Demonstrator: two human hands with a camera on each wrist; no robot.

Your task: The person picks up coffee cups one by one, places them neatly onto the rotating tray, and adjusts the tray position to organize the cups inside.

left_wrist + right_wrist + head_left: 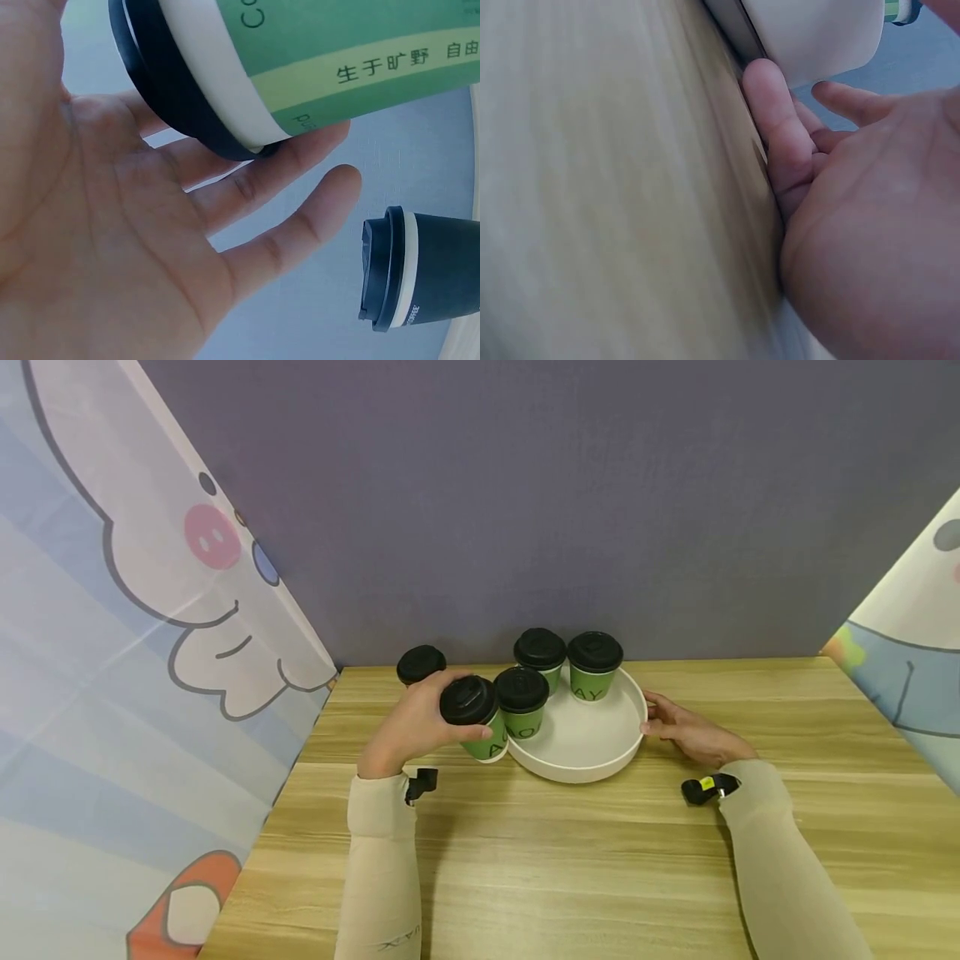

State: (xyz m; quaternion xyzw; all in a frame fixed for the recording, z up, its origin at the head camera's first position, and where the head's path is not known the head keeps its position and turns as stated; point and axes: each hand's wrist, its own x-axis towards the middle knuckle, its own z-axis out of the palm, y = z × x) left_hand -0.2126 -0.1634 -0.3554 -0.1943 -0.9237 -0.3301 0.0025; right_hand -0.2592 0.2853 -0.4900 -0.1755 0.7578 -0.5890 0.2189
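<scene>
My left hand point(412, 727) grips a green paper cup point(491, 739) with a black lid, thumb on its near side, just at the left rim of a round white tray point(585, 760). In the left wrist view this cup point(345, 52) is tilted, and some fingers extend past its lid. On the tray stand three similar lidded cups: one at front left point(522, 722), one at the back point(542, 650) and one at the right point(592, 681). My right hand point(693, 735) touches the tray's right side with its fingertips; in the right wrist view a finger meets the tray wall point(817, 34) low down.
Another black-lidded cup point(420, 663) stands behind my left hand; its body looks dark point(450, 270) in the left wrist view. A grey panel point(562, 510) rises behind the wooden table point(570, 860). A cartoon-printed cloth point(97, 693) hangs along the left side.
</scene>
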